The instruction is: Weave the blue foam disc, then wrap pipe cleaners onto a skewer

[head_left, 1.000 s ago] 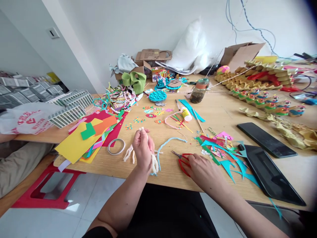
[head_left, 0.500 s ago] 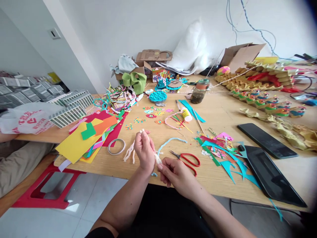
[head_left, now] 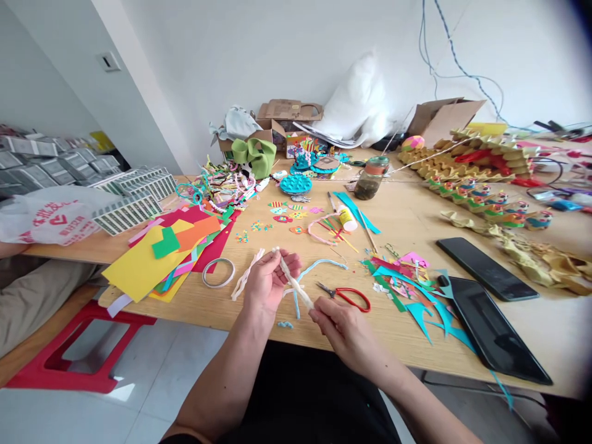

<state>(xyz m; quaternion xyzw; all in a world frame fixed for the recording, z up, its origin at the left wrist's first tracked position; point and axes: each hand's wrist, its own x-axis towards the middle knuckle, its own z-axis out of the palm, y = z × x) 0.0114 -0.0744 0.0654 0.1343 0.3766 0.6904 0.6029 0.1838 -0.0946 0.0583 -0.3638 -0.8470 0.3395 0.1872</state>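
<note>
A white yarn strand [head_left: 293, 282] runs slantwise between my two hands over the table's front edge. My left hand [head_left: 268, 280] pinches its upper end between thumb and forefinger, the other fingers curled loosely. Lower down and to the right, my right hand [head_left: 340, 324] grips the other end in closed fingers. Behind the strand lies light blue yarn [head_left: 324, 263], with a short blue piece [head_left: 285, 324] at the edge. Pale pink-white strands [head_left: 247, 274] lie left of my left hand. Red-handled scissors [head_left: 346, 296] rest just beyond my right hand.
Left are a tape roll [head_left: 219, 273] and coloured paper sheets [head_left: 139, 265]. A glue bottle [head_left: 348, 218], paper fish [head_left: 282, 219] and a glass jar [head_left: 370, 179] stand or lie farther back. Paper scraps [head_left: 416, 283], a black phone [head_left: 485, 268] and a tablet [head_left: 499, 330] are right. A person sits far left.
My right hand has moved down and right, away from my left hand, so a longer length of white strand shows between them. My left hand has turned, its fingers less tightly closed.
</note>
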